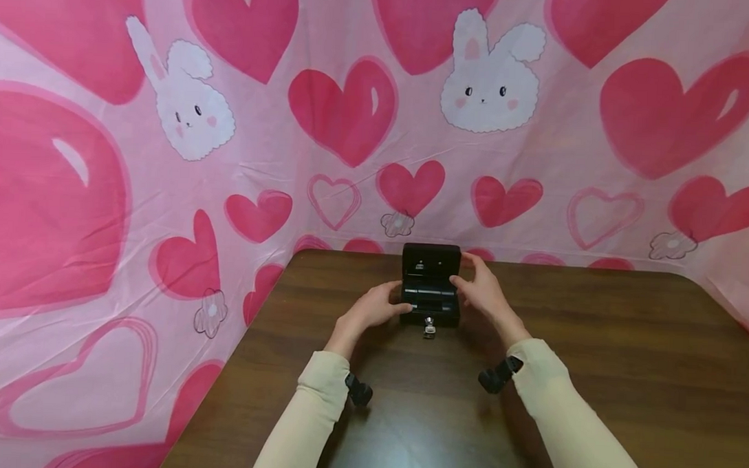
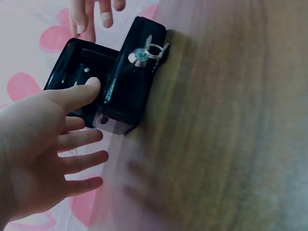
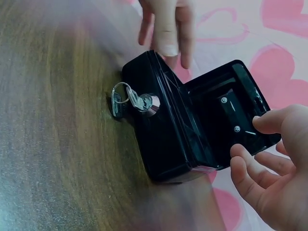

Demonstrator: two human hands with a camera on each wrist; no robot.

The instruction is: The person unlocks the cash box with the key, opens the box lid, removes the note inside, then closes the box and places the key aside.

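Box (image 1: 431, 288), black and rectangular, stands near brown worktop's (image 1: 594, 338) far edge. Left hand (image 1: 374, 308) is spread; right hand's (image 1: 484, 289) grip I cannot tell.

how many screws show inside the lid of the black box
2: one screw towards the left hand, another screw towards the right hand; more could be hidden.
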